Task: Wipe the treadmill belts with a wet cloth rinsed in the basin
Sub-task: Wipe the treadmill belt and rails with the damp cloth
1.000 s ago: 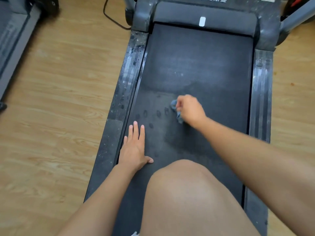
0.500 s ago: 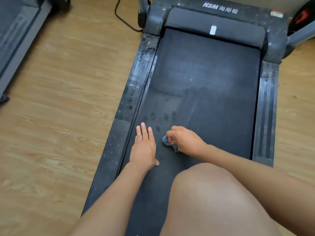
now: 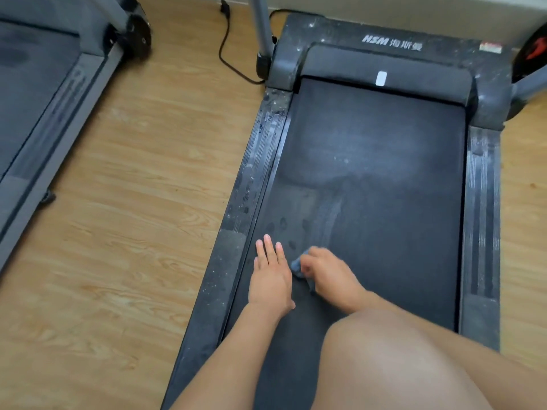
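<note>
Since a second ago the right hand (image 3: 328,276) has drawn the cloth (image 3: 297,266) back down the belt (image 3: 384,202) and now sits just right of the left hand (image 3: 270,276). Its fingers curl round the bunched cloth, pressing it on the belt. The cloth's visible strip runs along that hand's left edge, roughly lengthwise of the belt. The left hand lies flat, fingers straight, pointing ahead. A damp streak (image 3: 328,220) leads ahead from the cloth.
</note>
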The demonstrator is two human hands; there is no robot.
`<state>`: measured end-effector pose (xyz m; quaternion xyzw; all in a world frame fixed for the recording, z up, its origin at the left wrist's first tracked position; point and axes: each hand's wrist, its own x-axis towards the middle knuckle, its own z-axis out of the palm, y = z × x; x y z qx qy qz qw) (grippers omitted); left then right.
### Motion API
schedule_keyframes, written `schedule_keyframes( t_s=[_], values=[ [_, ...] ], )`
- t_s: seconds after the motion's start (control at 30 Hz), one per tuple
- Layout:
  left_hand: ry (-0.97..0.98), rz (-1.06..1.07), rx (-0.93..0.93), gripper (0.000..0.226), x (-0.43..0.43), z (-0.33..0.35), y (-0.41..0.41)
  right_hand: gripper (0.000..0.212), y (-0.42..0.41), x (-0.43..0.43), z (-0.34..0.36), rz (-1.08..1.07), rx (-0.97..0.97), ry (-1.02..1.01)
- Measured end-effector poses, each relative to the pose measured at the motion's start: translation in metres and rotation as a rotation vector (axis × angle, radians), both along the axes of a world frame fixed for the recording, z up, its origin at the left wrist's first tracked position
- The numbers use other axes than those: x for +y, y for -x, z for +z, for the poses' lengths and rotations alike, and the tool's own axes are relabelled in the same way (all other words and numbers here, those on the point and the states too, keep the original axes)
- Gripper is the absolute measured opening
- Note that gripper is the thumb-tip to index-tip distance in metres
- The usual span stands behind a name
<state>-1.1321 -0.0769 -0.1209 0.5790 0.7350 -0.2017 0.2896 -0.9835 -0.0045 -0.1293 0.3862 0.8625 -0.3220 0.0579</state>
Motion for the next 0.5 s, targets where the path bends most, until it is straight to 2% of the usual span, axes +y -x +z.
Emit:
schedule_keyframes(
  t_s=[0.1, 0.23, 0.33, 0.4, 0.5],
  values=[
    [0.005, -0.008, 0.019, 0.144, 0.003, 0.000, -0.001, 0.035, 0.003, 0.028, 0.005, 0.070, -0.033, 0.009],
    [0.013, -0.019, 0.033, 0.142, 0.001, -0.006, -0.002, 0.021, 0.039, 0.136, -0.002, -0.246, -0.031, -0.122],
    [0.009, -0.017, 0.035, 0.142, 0.002, -0.010, -0.001, 0.019, 0.054, 0.157, -0.007, -0.376, -0.036, -0.166],
    [0.002, -0.003, 0.016, 0.142, 0.000, -0.011, 0.000, 0.019, 0.050, 0.115, -0.011, -0.298, -0.019, -0.218],
    [-0.037, 0.012, -0.036, 0.141, -0.002, -0.012, 0.006, 0.019, 0.030, 0.022, -0.009, 0.078, 0.006, -0.121]
  ],
)
